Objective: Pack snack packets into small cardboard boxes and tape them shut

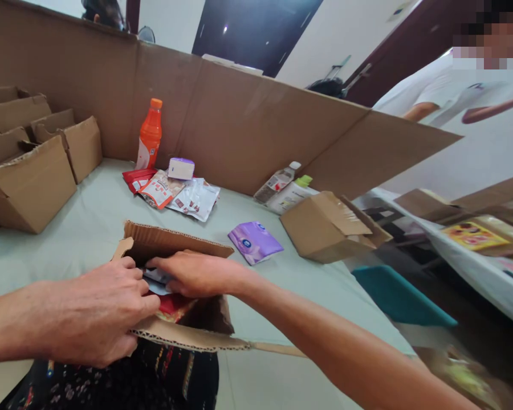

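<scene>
An open cardboard box (179, 238) stands at the table's near edge, in front of my body. My left hand (106, 310) is closed over the box's left side, its fingers curled in past the rim. Reaching into the box from the right, my right hand (192, 273) has thumb and index finger around a silver-grey packet (157, 283). Its other fingers are mostly hidden. Below that packet lies a red packet (175, 304) inside the box. To the right of the box, a purple tissue pack (255, 243) lies flat on the table.
Snack pouches (156, 189), a small tissue pack (181, 168) and an orange bottle (149, 135) are at the back. Two bottles (277, 185) lean by another box (325, 228) on the right. Several boxes (34, 176) stand left. A cardboard wall (239, 114) borders the table; a person stands beyond.
</scene>
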`<control>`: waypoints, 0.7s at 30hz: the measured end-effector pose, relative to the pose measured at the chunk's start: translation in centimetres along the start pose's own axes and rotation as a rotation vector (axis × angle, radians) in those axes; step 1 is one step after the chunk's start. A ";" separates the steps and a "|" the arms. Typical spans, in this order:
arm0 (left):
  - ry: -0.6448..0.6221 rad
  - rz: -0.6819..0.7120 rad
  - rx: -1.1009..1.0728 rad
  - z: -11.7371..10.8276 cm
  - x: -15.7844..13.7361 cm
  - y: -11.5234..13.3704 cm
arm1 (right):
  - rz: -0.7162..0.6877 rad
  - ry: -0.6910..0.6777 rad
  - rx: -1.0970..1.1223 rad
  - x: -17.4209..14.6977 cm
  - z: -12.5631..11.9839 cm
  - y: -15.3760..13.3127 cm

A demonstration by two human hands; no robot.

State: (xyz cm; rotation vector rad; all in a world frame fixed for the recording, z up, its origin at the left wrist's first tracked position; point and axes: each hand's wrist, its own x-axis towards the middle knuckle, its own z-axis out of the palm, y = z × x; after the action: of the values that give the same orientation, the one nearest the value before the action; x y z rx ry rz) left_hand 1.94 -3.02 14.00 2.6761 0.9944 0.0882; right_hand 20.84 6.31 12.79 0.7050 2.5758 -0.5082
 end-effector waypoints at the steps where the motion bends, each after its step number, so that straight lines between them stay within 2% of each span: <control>1: -0.026 0.010 -0.007 -0.2 -0.2 -0.1 | -0.001 0.019 0.024 -0.2 -0.1 0.0; 4: 0.004 0.044 -0.032 -0.8 -0.9 -0.2 | 0.059 0.033 0.009 0.4 0.3 0.0; 7: 0.179 0.076 -0.040 -0.9 -2.3 -0.4 | 0.068 -0.022 -0.027 2.2 0.9 0.0; 9: 0.295 0.043 -0.026 -0.3 -3.8 -0.8 | 0.046 -0.017 -0.022 2.4 1.0 -0.1; 11: 0.373 -0.042 -0.010 0.6 -5.3 -1.5 | 0.023 0.117 0.007 0.8 1.1 0.0; 12: 0.401 -0.086 -0.006 1.2 -6.0 -1.8 | 0.007 0.251 0.035 -0.6 1.1 0.1; 15: 0.450 -0.151 -0.022 2.9 -7.5 -3.0 | -0.026 0.764 0.139 -5.8 2.0 1.2; 17: 0.469 -0.162 -0.049 3.8 -7.7 -3.6 | 0.016 0.974 0.172 -8.5 3.4 2.5; 19: 0.467 -0.167 -0.089 4.7 -7.4 -4.1 | 0.058 0.989 0.200 -9.8 5.3 3.7; 21: 0.510 -0.183 -0.132 5.5 -6.7 -4.4 | 0.051 0.906 0.240 -9.8 7.4 4.6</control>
State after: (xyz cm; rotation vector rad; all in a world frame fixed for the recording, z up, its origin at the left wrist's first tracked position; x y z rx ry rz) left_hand -5.04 -5.54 7.73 2.4741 1.3169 0.7997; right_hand 33.21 2.89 10.19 1.3205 3.3324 -0.5771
